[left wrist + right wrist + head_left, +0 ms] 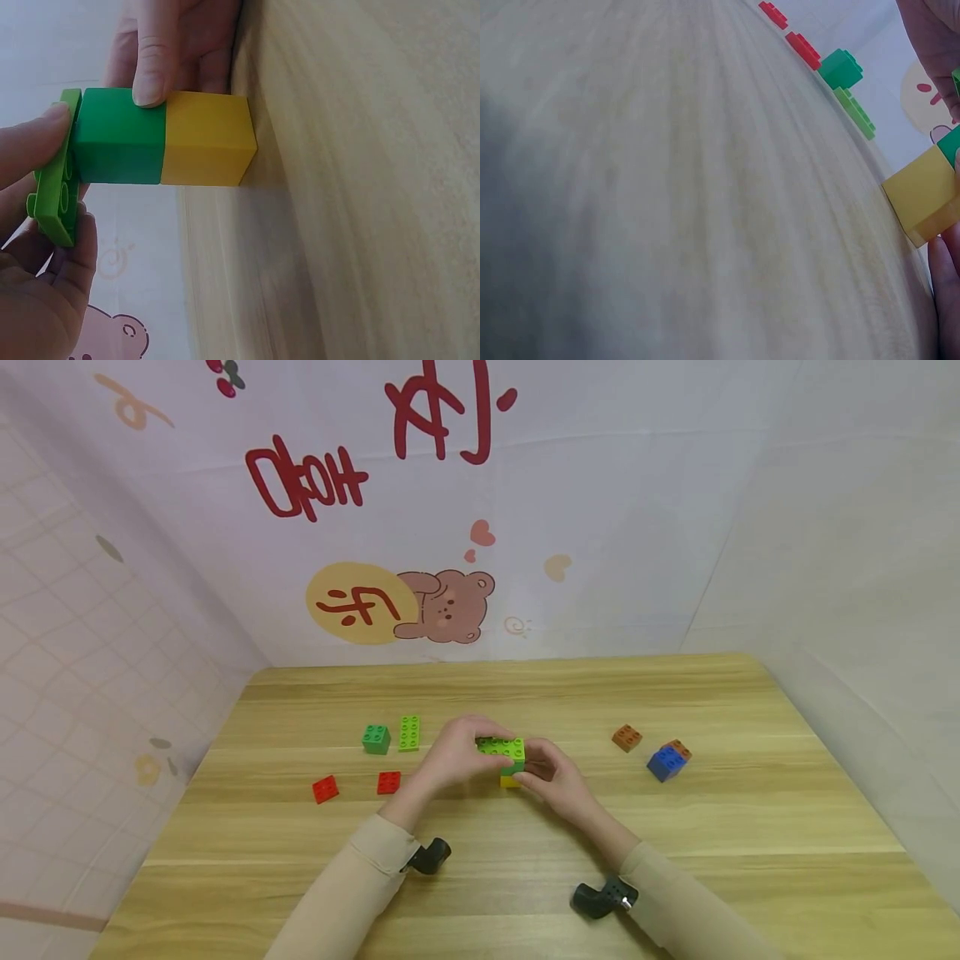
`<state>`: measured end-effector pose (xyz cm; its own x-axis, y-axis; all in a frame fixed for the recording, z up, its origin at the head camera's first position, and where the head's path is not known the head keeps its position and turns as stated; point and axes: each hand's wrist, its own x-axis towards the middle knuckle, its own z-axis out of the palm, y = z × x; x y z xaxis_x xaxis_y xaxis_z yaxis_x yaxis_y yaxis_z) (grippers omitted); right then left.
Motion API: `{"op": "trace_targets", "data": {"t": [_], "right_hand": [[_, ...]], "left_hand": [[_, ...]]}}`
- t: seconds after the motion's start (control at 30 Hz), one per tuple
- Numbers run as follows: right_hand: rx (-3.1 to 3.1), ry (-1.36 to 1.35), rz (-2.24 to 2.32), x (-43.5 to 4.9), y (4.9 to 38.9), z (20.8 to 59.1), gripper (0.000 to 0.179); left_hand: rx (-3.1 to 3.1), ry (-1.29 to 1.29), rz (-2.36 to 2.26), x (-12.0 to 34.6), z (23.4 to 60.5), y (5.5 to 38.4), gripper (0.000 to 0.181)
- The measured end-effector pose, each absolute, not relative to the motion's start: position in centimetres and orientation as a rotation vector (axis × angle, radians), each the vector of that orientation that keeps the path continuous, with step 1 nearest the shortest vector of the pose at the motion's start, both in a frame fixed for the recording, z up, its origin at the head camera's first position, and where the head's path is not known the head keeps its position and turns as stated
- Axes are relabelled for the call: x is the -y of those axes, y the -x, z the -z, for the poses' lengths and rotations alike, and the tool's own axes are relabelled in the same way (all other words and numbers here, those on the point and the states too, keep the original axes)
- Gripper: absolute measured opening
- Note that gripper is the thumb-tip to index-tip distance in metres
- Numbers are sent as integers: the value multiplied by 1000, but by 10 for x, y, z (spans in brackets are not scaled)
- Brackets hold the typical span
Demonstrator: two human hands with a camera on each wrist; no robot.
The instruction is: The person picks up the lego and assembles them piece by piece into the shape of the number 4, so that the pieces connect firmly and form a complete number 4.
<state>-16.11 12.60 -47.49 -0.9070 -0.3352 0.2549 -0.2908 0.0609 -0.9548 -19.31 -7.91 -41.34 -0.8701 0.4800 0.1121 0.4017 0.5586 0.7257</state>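
My left hand [459, 753] pinches a flat lime-green building plate [54, 180] between thumb and fingers. It sits at the top of a green brick [120, 124], slightly tilted against it and reaching out past one side. Below the green brick is a yellow brick [206, 139], the two joined in a small tower standing on the table. My right hand [558, 783] grips this tower from the right, its thumb over the line between green and yellow in the left wrist view.
Left of the hands lie a green brick [377, 739], another lime-green plate [408, 733] and two red plates [325, 789] [388, 782]. On the right, a brown piece [627, 737] lies near a blue brick [666, 763] with a second brown piece [681, 748] behind it. A printed cloth wall borders the table.
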Motion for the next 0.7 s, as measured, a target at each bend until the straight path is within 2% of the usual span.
{"op": "trace_targets", "data": {"t": [0.7], "right_hand": [[-2263, 653, 2022, -125, 161, 473, 37]], "left_hand": [[-2658, -676, -1230, 77, 413, 192, 30]]}}
